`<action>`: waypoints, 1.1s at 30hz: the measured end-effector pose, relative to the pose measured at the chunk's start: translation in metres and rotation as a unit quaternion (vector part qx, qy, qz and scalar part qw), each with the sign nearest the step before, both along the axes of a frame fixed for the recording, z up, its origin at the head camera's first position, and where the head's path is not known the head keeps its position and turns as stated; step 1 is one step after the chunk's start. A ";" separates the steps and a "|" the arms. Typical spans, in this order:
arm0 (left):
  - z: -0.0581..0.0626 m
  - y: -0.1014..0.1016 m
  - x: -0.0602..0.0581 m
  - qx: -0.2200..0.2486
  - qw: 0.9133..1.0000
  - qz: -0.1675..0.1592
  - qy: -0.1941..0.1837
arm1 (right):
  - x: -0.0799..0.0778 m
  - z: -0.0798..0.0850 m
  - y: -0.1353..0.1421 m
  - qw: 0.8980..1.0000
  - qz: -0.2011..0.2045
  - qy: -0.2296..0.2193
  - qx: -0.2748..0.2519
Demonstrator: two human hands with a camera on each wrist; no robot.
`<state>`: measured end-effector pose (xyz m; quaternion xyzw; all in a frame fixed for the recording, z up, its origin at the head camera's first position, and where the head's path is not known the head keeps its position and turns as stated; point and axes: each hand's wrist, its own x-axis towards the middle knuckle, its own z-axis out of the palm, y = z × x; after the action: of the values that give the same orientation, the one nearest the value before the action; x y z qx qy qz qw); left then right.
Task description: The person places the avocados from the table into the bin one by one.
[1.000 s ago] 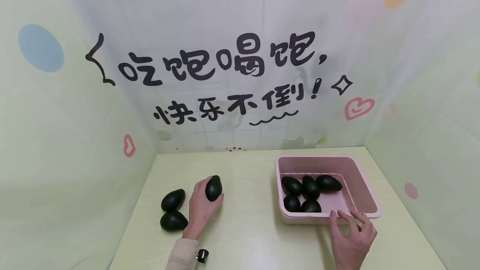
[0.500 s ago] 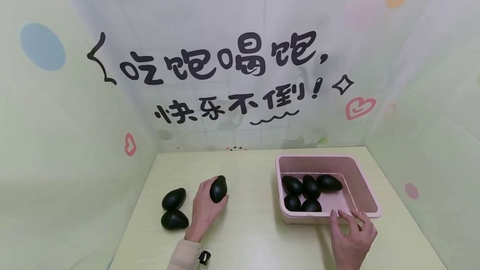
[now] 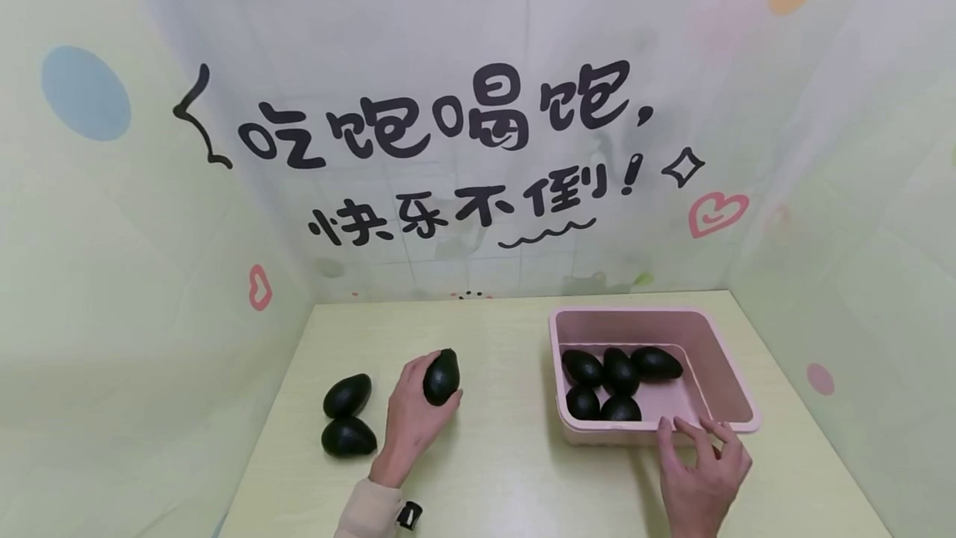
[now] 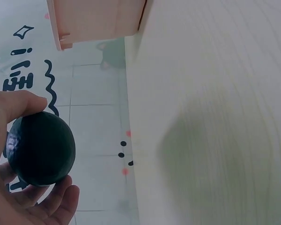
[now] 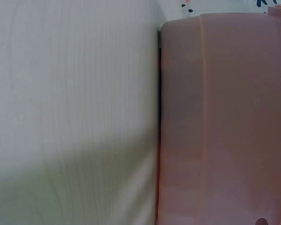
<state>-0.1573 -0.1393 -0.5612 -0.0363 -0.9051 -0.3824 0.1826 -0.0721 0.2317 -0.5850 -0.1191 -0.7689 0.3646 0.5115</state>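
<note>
My left hand grips a dark green avocado, held above the table left of the bin. In the left wrist view, thumb and fingers curl round the same avocado, its blunt end facing the camera. On the right stands a pink plastic bin with several avocados grouped at its left side. My right hand holds the bin's front rim with bent fingers and thumb. The right wrist view is filled by the bin's outer wall, with a fingertip at the bottom edge.
Two more avocados, one behind and one in front, lie close together on the left of the pale wood table. A printed cloth backdrop with large dark lettering encloses the back and sides.
My left hand has carried the avocado a little to the right, away from the two on the table. My right hand and the bin have stayed in place.
</note>
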 end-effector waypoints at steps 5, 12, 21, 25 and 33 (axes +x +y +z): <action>0.003 0.002 0.002 -0.003 1.000 -0.006 0.010 | 0.000 0.000 0.001 1.000 0.005 0.000 0.001; 0.012 0.008 0.006 -0.006 1.000 -0.019 0.003 | -0.001 -0.001 0.002 1.000 0.009 0.003 0.004; 0.022 0.014 0.009 -0.011 0.999 -0.035 0.026 | -0.002 -0.004 0.004 1.000 0.009 0.004 0.009; 0.026 0.016 0.011 -0.014 0.999 -0.041 0.031 | -0.002 -0.006 0.005 1.000 0.007 0.004 0.008; 0.033 0.020 0.013 -0.021 0.997 -0.053 0.053 | -0.002 -0.005 0.004 1.000 0.003 0.003 0.006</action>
<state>-0.1444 -0.1189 -0.5283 -0.1081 -0.8990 -0.3697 0.2086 -0.0736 0.2361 -0.5896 -0.1124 -0.7697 0.3618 0.5139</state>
